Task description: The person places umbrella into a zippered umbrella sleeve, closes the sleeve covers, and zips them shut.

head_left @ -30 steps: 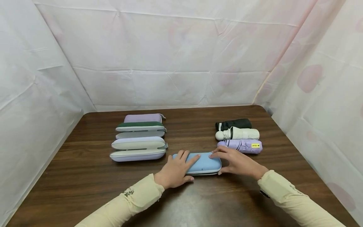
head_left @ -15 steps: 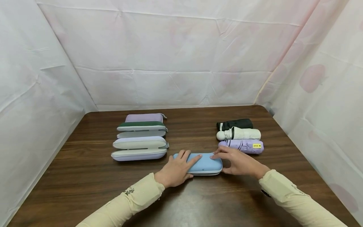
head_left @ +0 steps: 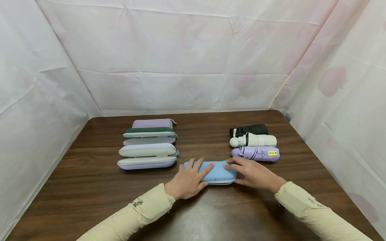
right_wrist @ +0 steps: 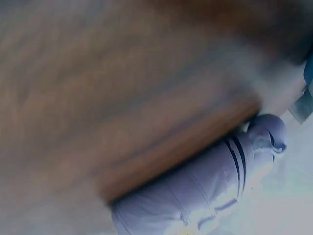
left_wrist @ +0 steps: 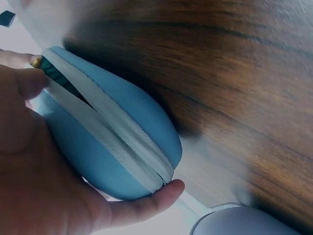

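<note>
A light-blue zip case (head_left: 222,171) lies on the table between both hands. My left hand (head_left: 186,180) holds its left end, with fingers spread over the lid and the thumb against the near edge. At the right end my right hand (head_left: 251,171) grips the case with curled fingers on top and the thumb at the end. The left wrist view shows the case's zip seam parted at one end, where a dark green folded thing (left_wrist: 63,82) with a gold-coloured tip shows inside. The right hand's fingers are out of the right wrist view.
To the left lie an open lavender case (head_left: 147,163), an open green case (head_left: 149,130) and a purple case (head_left: 152,123). At right lie three folded umbrellas: purple (head_left: 256,153), white (head_left: 260,140) and black (head_left: 251,130). White sheets (head_left: 181,60) wall the brown table (head_left: 99,187).
The near-side gap under the blue case's lid has narrowed. My left thumb has moved up against the near edge, and the right thumb has shifted in against the right end.
</note>
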Demonstrator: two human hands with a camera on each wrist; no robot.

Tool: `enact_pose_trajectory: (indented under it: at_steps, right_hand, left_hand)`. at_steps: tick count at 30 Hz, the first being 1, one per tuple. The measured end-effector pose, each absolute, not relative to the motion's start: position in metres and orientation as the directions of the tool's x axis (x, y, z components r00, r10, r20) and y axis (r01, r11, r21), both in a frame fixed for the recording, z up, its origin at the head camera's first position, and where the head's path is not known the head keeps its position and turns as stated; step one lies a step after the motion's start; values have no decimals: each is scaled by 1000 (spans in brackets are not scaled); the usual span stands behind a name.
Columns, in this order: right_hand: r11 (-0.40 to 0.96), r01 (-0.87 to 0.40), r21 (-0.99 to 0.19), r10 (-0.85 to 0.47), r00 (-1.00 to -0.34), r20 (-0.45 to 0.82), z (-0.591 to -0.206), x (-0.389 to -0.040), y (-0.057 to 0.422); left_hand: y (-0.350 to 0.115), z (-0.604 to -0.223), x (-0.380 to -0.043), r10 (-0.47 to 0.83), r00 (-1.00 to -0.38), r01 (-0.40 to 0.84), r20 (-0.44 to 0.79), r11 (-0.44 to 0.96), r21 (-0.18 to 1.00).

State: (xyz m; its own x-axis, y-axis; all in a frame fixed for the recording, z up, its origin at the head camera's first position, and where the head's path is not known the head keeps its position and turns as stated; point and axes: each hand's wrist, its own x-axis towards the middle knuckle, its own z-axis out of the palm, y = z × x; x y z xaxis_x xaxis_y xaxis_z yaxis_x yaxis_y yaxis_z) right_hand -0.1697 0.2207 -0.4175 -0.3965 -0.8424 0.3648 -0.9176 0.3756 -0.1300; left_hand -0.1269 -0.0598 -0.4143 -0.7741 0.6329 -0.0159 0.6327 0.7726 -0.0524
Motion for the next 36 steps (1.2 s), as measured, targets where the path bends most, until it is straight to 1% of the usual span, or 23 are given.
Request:
enact_pose_trajectory:
  at_steps: [2, 6, 8, 10, 12, 14, 15, 16, 18, 20, 23, 25, 29, 32, 36]
  right_hand:
    - [403, -904, -142, -836, -426, 346, -414, -167, 218]
    - [484, -862, -153, -812, -507, 289, -403, -162, 204]
    - [514, -845, -146, -804, -534, 261, -400, -162, 196]
    - [521, -841, -145, -807, -541, 238, -399, -162, 190]
    - [511, -846, -154, -815, -534, 227, -400, -162, 187]
    - [498, -853, -154, -823, -521, 225, -400, -163, 186]
    - [490, -858, -152, -828, -513, 224, -400, -163, 185]
    - [484, -862, -152, -832, -507, 226, -399, -163, 185]
    - [479, -866, -142, -837, -499, 224, -398, -163, 185]
    - [477, -867, -144, -840, -498, 217, -398, -163, 185]
    - [476, -866, -157, -842, -500, 203, -398, -163, 186]
    - [469, -868, -163, -846, -495, 198, -398, -163, 187]
    - [461, -870, -172, -851, -489, 192, -398, -165, 187]
    - [466, -864, -190, -848, -497, 181, -396, -166, 188]
    - [476, -848, -231, -840, -517, 167, -395, -168, 189]
  left_hand:
    - [-60, -415, -126, 631, -776, 630, -8, 773, -75]
    - [-61, -415, -126, 641, -767, 635, 22, 763, -119]
    - [-64, -414, -128, 648, -762, 645, 1, 759, -88]
    - [-69, -411, -134, 648, -760, 648, -43, 761, 17]
    - [-77, -407, -142, 641, -762, 620, -89, 763, 184]
    - [-87, -402, -152, 639, -762, 571, -106, 740, 356]
    - [-92, -400, -156, 640, -760, 547, -109, 722, 423]
    - [-96, -398, -160, 645, -756, 531, -107, 702, 475]
    - [-104, -396, -168, 668, -737, 523, -103, 660, 539]
    - [-109, -396, -174, 698, -708, 539, -109, 633, 556]
    - [-113, -397, -178, 736, -665, 573, -124, 610, 548]
    - [-115, -399, -179, 750, -649, 590, -128, 602, 538]
    - [-118, -399, -179, 760, -641, 619, -110, 596, 511]
    - [-120, -399, -180, 765, -640, 665, -64, 594, 454]
    - [-121, -401, -181, 757, -654, 703, 5, 606, 372]
